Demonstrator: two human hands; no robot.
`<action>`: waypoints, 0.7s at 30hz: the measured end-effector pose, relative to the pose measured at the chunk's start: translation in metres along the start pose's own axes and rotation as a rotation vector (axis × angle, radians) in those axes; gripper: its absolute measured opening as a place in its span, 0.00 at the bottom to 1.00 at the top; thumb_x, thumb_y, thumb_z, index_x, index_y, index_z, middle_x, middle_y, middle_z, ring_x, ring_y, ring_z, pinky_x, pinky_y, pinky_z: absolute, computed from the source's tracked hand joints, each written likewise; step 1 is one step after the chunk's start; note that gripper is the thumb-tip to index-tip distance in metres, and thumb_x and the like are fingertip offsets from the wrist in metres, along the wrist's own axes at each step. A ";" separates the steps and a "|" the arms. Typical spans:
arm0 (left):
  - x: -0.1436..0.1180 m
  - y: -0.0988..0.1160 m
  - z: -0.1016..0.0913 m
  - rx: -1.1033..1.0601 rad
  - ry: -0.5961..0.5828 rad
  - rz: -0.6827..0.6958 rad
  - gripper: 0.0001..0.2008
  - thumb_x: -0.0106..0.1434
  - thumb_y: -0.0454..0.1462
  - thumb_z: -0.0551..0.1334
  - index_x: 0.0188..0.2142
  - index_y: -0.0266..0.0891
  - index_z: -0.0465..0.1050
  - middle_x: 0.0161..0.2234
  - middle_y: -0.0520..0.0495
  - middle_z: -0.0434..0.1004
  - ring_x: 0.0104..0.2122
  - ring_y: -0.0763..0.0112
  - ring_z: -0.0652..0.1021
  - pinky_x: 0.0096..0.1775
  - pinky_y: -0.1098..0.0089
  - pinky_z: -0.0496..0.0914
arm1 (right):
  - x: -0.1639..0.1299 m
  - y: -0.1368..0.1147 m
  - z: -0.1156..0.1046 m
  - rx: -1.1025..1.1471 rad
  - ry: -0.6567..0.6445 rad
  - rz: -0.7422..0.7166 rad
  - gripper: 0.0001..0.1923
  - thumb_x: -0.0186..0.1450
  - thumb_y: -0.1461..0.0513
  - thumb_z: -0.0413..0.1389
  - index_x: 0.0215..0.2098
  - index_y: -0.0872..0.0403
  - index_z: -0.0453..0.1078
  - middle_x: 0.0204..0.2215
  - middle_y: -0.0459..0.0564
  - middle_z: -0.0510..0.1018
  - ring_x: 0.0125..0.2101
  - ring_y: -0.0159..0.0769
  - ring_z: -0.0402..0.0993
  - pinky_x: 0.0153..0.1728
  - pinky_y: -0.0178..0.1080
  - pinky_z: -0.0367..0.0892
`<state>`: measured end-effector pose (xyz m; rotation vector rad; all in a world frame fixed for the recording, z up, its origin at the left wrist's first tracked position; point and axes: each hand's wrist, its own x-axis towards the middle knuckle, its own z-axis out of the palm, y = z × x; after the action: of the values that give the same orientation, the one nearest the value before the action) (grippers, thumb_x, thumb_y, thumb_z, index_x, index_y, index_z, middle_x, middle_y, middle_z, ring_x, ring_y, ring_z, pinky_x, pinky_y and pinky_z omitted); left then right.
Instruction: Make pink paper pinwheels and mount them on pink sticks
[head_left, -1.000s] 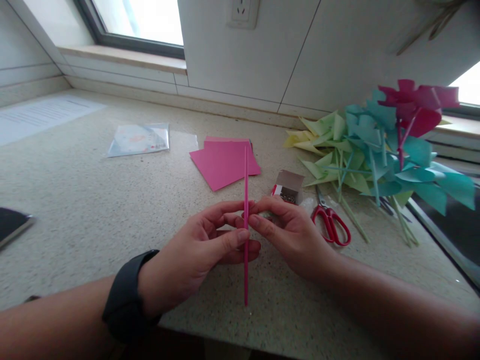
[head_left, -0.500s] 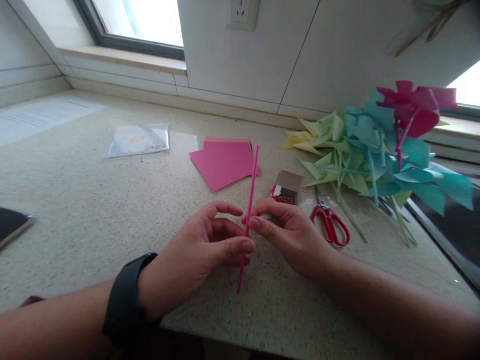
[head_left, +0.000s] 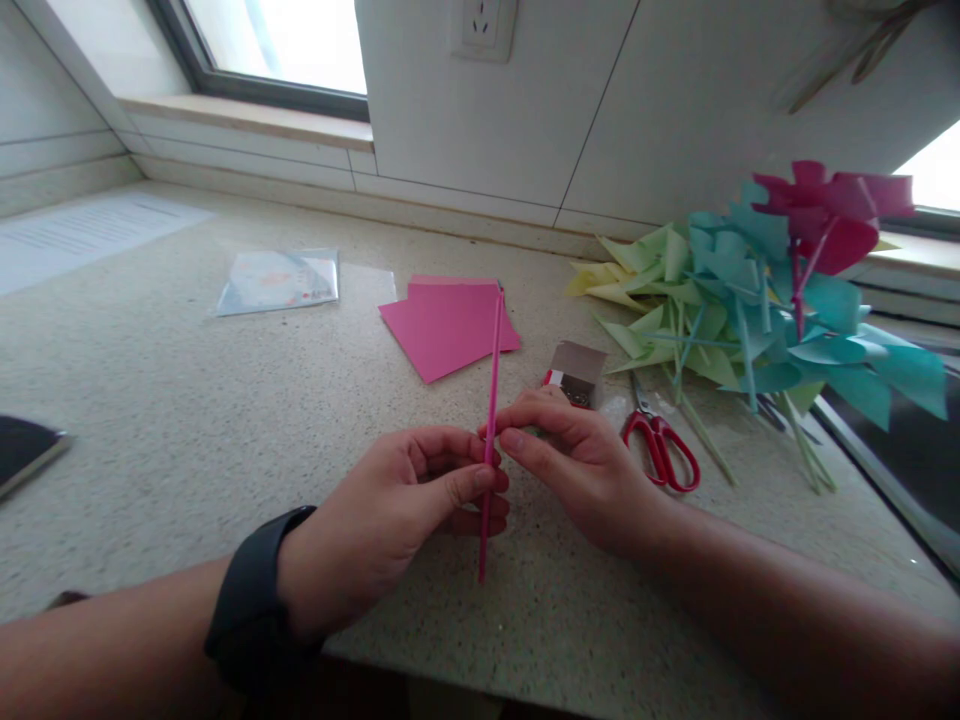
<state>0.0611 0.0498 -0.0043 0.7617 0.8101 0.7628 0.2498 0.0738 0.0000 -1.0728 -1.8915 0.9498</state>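
A thin pink stick (head_left: 493, 390) stands nearly upright, held between the thumb and fingers of my left hand (head_left: 420, 490). Its top end overlaps the pink paper sheets (head_left: 450, 330) behind it. My right hand (head_left: 574, 460) is pinched, thumb and forefinger tips close against the stick's right side. Whatever small thing those fingertips may hold is too hidden to name. Just beyond the right hand lies an open little box (head_left: 574, 375) with small metal pieces inside. Red-handled scissors (head_left: 661, 445) rest right of that hand.
Paper pinwheels in green, blue and yellow (head_left: 712, 300) are heaped on the right, with a dark pink pinwheel (head_left: 832, 210) on top. A clear plastic packet (head_left: 279, 280) and a printed sheet (head_left: 90, 230) lie at the left. A black object (head_left: 26, 450) sits at the left edge.
The stick's top has tipped left, so it stands straighter. My left fingers have closed more around it. The right hand has barely shifted.
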 end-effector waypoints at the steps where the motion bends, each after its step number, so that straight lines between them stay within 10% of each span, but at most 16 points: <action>1: 0.000 -0.001 0.000 -0.010 -0.003 -0.006 0.10 0.58 0.37 0.73 0.37 0.35 0.79 0.32 0.49 0.79 0.31 0.71 0.80 0.39 0.66 0.77 | 0.000 0.001 0.000 -0.015 0.006 -0.014 0.07 0.68 0.61 0.57 0.35 0.50 0.77 0.29 0.45 0.76 0.35 0.38 0.70 0.43 0.46 0.61; 21: -0.001 -0.007 0.000 -0.183 -0.159 -0.055 0.07 0.63 0.38 0.70 0.38 0.36 0.79 0.31 0.50 0.79 0.29 0.75 0.80 0.37 0.71 0.76 | 0.001 0.002 -0.003 0.086 -0.089 -0.023 0.10 0.69 0.57 0.57 0.31 0.51 0.75 0.31 0.47 0.75 0.38 0.38 0.71 0.42 0.44 0.62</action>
<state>0.0623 0.0452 -0.0095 0.6245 0.6066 0.7073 0.2530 0.0768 -0.0001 -0.9706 -1.9124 1.0712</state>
